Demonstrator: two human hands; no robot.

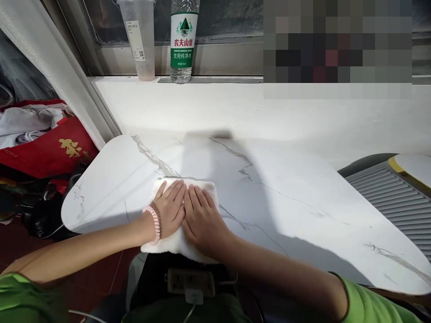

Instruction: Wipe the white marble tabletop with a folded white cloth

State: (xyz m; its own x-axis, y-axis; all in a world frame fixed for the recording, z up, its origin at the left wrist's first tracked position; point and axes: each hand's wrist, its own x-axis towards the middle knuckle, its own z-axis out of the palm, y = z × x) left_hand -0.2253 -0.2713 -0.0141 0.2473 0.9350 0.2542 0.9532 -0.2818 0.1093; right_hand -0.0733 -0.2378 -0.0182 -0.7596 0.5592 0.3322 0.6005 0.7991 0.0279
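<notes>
A white cloth (198,249) lies spread at the near edge of a white marble-patterned table (303,193), its front part hanging slightly past the edge. My left hand (168,208) rests flat on the cloth, fingers stretched out, with a pink coiled band around the wrist. Beside it my right hand (204,217) also presses flat on the cloth, fingers extended forward. The two hands touch or nearly touch at the index fingers and thumbs. Neither one grips the cloth.
On the ledge behind stand a water bottle (183,42) and a clear plastic container (143,49). A red bag (50,148) of clothes sits at left. A power strip (190,282) with a plugged-in charger is below the table edge. A grey ribbed surface (387,193) is at right.
</notes>
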